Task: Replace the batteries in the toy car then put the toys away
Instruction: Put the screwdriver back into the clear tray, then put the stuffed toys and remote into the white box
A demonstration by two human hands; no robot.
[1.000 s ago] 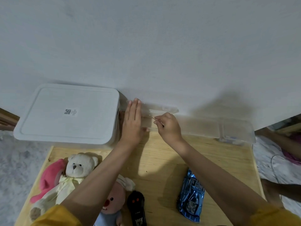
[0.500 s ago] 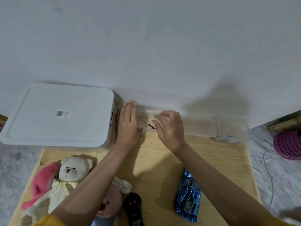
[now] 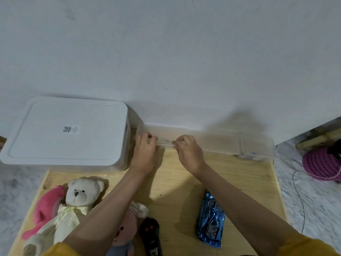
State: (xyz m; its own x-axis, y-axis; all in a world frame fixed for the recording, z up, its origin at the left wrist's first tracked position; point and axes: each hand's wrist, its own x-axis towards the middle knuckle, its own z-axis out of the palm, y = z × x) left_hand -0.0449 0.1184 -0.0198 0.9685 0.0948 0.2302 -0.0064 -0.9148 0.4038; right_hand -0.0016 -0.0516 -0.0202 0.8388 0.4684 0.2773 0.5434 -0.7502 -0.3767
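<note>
Both hands up at the far edge of the wooden tabletop (image 3: 230, 174), against the white wall (image 3: 166, 52). Left hand (image 3: 144, 154) with fingers curled over the near edge of the clear plastic box (image 3: 221, 141), at its left end; right hand (image 3: 188, 152) likewise curled, fingertips pinching the same edge just to the right. Between the two hands a short stretch of the clear rim; something small and dark inside there, too blurred to name. Clear plastic box long and low, lying along the wall, divided into compartments — the rightmost one holding something small and bluish, not legible.

Left of the hands, touching or nearly touching the clear box: a white storage bin (image 3: 64, 133), lid on, a small QR label on top.

Nearer the camera, on the tabletop: the blue toy car (image 3: 210, 220) lying right of centre, under the right forearm's line but clear of it, well apart from both hands. Black remote control (image 3: 150, 237) at the bottom edge, two red buttons showing. Beside it a pink-faced plush doll (image 3: 127, 230), partly hidden by the left forearm. Further left a white teddy bear (image 3: 81, 196) with a pale yellow bow, leaning on a pink plush toy (image 3: 46, 206).

Off the tabletop to the right — a pink mesh basket (image 3: 321, 163) on the marbled floor, a thin white cable curling past it. Yellow sleeves at both lower corners.
</note>
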